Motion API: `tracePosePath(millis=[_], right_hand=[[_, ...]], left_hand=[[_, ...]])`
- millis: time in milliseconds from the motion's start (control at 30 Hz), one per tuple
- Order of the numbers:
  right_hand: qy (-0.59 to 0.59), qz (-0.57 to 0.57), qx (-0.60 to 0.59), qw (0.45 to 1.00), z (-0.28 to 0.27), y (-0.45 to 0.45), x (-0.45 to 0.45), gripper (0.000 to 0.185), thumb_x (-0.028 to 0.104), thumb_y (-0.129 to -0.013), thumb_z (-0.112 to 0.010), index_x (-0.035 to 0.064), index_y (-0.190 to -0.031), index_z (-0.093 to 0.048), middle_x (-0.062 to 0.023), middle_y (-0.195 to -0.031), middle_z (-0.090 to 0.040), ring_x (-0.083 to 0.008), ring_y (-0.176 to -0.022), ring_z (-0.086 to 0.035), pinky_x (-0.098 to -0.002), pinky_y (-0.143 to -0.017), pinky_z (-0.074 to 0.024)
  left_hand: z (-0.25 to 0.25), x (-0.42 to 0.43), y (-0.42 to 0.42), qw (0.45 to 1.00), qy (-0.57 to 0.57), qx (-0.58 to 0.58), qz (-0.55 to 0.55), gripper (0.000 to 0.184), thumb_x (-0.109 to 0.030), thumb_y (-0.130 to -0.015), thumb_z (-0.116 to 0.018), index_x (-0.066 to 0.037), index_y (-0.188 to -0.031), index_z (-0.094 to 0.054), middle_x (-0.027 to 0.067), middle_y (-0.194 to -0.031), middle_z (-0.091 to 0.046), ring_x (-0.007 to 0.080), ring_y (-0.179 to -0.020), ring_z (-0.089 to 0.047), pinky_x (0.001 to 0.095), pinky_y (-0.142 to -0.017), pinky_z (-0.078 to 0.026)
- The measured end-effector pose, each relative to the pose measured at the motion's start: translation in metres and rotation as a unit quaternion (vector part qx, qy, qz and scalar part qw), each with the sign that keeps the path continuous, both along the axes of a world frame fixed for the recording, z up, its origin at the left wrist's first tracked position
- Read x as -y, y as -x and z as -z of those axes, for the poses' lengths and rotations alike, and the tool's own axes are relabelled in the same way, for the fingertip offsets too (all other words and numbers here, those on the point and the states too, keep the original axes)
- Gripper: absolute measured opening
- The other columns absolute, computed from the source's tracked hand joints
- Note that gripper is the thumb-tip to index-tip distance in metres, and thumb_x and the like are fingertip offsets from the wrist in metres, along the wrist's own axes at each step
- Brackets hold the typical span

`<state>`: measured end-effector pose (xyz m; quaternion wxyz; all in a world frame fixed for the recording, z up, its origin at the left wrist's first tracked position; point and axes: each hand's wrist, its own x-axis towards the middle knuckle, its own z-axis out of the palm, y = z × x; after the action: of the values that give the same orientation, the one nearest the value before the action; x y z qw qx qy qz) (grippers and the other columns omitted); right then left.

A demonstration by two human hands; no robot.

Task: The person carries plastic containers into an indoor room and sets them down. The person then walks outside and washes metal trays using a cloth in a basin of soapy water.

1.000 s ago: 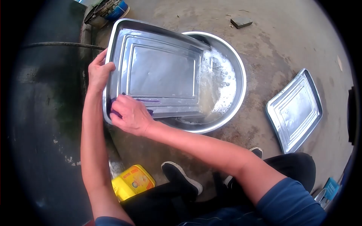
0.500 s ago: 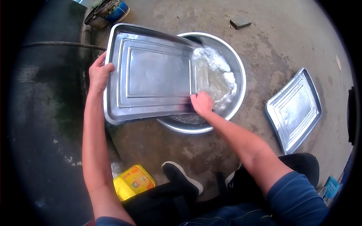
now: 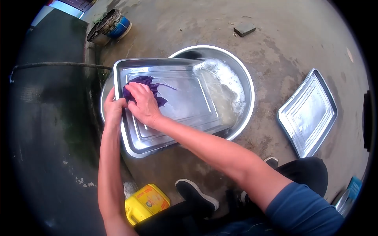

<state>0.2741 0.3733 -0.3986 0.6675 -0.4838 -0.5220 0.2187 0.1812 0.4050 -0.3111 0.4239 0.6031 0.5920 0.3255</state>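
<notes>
A rectangular metal tray (image 3: 181, 98) lies tilted over a round metal basin (image 3: 249, 88), its right end down in foamy water (image 3: 226, 76). My left hand (image 3: 114, 108) grips the tray's left rim, thumb over the edge. My right hand (image 3: 143, 103) presses a wet purple cloth (image 3: 151, 84) against the tray's inner surface near that rim, fingers bent over the cloth. Part of the cloth spreads out beyond the fingers.
A second metal tray (image 3: 309, 114) lies on the concrete at the right. A yellow jug (image 3: 147, 204) stands near my feet. Buckets (image 3: 114, 24), a dark block (image 3: 244, 30) and a hose (image 3: 63, 64) lie farther off.
My right hand has moved from the tray's lower right back to its left end, with the purple cloth now spread in view. The tray's left end has turned lower in the view.
</notes>
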Motion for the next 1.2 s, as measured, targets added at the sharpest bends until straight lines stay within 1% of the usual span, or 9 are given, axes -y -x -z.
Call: tracePosePath(millis=[167, 267, 367, 500, 600, 800, 933, 1067, 1200], right_hand=[[-0.037, -0.018, 0.157, 0.987, 0.021, -0.028, -0.007, 0.044, 0.006, -0.080, -0.056, 0.0102, -0.124, -0.054, -0.0118, -0.128, -0.052, -0.0305, -0.121, -0.045, -0.0421, -0.098, -0.0381], [0.060, 0.096, 0.147, 0.983, 0.047, -0.046, -0.037, 0.041, 0.007, -0.081, -0.056, 0.0135, -0.121, -0.057, -0.0084, -0.126, -0.053, -0.0282, -0.119, -0.046, -0.0421, -0.095, -0.0393], [0.116, 0.075, 0.170, 0.976, 0.085, -0.076, -0.039, 0.042, 0.010, -0.082, -0.056, 0.0197, -0.122, -0.058, -0.0043, -0.122, -0.052, -0.0247, -0.118, -0.046, -0.0407, -0.095, -0.0384], [0.235, 0.153, 0.165, 0.946, 0.143, -0.113, -0.026, 0.041, 0.015, -0.082, -0.056, 0.0173, -0.123, -0.057, -0.0070, -0.123, -0.053, -0.0270, -0.120, -0.045, -0.0445, -0.097, -0.0394], [0.355, 0.101, 0.148, 0.918, 0.169, -0.165, -0.022, 0.041, 0.017, -0.084, -0.052, 0.0163, -0.125, -0.056, -0.0108, -0.112, -0.056, -0.0309, -0.109, -0.052, -0.0414, -0.094, -0.0437], [0.417, 0.147, 0.219, 0.870, 0.154, -0.155, -0.021, 0.042, 0.017, -0.082, -0.053, 0.0089, -0.124, -0.055, -0.0123, -0.116, -0.054, -0.0318, -0.112, -0.050, -0.0463, -0.093, -0.0430], [0.294, 0.161, 0.153, 0.930, 0.133, -0.099, -0.012, 0.044, 0.015, -0.080, -0.055, 0.0049, -0.122, -0.055, -0.0136, -0.130, -0.050, -0.0315, -0.122, -0.044, -0.0449, -0.099, -0.0371], [0.111, 0.015, 0.106, 0.988, 0.073, -0.035, -0.018, 0.042, 0.012, -0.079, -0.057, 0.0045, -0.120, -0.056, -0.0151, -0.129, -0.051, -0.0322, -0.124, -0.042, -0.0447, -0.100, -0.0353], [0.009, -0.070, 0.105, 0.992, 0.026, -0.004, -0.020, 0.037, 0.011, -0.082, -0.056, 0.0030, -0.119, -0.058, -0.0152, -0.128, -0.053, -0.0325, -0.124, -0.043, -0.0443, -0.101, -0.0356]], left_hand=[[-0.002, 0.017, -0.004, 1.000, 0.010, 0.002, -0.020, 0.061, 0.009, -0.066, -0.047, 0.000, -0.125, -0.054, 0.0059, -0.092, -0.062, 0.0117, -0.073, -0.056, 0.0223, -0.062, -0.044], [-0.008, 0.021, -0.009, 0.999, 0.022, -0.004, -0.028, 0.062, 0.008, -0.066, -0.046, 0.001, -0.127, -0.052, 0.0095, -0.098, -0.062, 0.0152, -0.080, -0.059, 0.0244, -0.069, -0.046], [-0.007, 0.018, -0.005, 0.998, 0.018, -0.052, -0.030, 0.064, 0.004, -0.066, -0.047, 0.002, -0.130, -0.050, 0.0126, -0.104, -0.061, 0.0190, -0.088, -0.058, 0.0275, -0.078, -0.045], [0.001, 0.016, 0.003, 0.995, 0.030, -0.074, -0.053, 0.068, 0.003, -0.066, -0.047, 0.002, -0.134, -0.047, 0.0142, -0.108, -0.060, 0.0198, -0.089, -0.058, 0.0274, -0.077, -0.045], [-0.002, 0.019, -0.001, 0.998, 0.010, -0.055, -0.042, 0.068, 0.003, -0.066, -0.048, 0.002, -0.134, -0.047, 0.0132, -0.106, -0.061, 0.0183, -0.087, -0.059, 0.0264, -0.075, -0.045], [-0.004, 0.013, -0.005, 0.998, 0.012, -0.054, -0.029, 0.068, 0.002, -0.066, -0.048, 0.003, -0.133, -0.046, 0.0113, -0.099, -0.063, 0.0160, -0.080, -0.058, 0.0240, -0.072, -0.044], [0.012, 0.006, 0.010, 0.996, 0.033, -0.071, -0.031, 0.066, 0.001, -0.066, -0.048, 0.003, -0.132, -0.048, 0.0116, -0.100, -0.062, 0.0164, -0.081, -0.058, 0.0240, -0.072, -0.044], [0.021, 0.005, 0.016, 0.994, 0.000, -0.084, -0.064, 0.062, 0.002, -0.066, -0.048, 0.002, -0.128, -0.052, 0.0076, -0.092, -0.062, 0.0128, -0.073, -0.056, 0.0232, -0.065, -0.043], [0.018, 0.009, 0.017, 0.998, 0.030, -0.041, -0.040, 0.059, 0.006, -0.065, -0.048, 0.002, -0.124, -0.054, 0.0059, -0.090, -0.062, 0.0117, -0.071, -0.056, 0.0225, -0.061, -0.043]])
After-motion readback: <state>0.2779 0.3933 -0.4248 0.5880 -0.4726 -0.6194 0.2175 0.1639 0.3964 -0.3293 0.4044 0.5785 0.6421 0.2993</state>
